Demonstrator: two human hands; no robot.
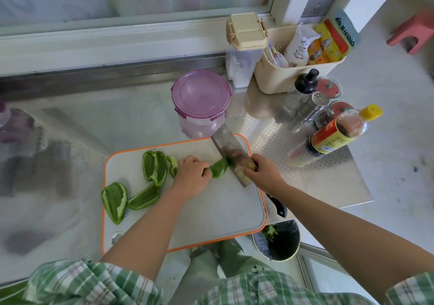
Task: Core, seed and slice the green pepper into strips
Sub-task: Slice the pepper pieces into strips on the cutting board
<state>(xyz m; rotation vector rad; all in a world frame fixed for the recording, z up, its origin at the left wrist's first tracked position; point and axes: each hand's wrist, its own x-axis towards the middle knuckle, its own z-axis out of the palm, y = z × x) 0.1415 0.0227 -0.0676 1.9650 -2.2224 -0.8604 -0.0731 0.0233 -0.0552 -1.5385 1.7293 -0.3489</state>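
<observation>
On board [211, 207], our left hand [191, 176] curls fingers [203, 166] onto glossy green pepper piece [219, 168]; right hand [263, 170] grips cleaver [229, 150]; seeded halves [154, 168] lie board-left.

The near half of the cutting board [211, 213] lies bare. Pepper pieces [155, 167] crowd its left, the cleaver [231, 156] bars its far right corner, a purple-lidded container [200, 97] stands at the far edge (touching or not, unclear), and bottles [333, 135] fill the tabletop [305, 175] at right.

Five pepper pieces [155, 168]; one cleaver [231, 155]; one board [211, 206]
</observation>
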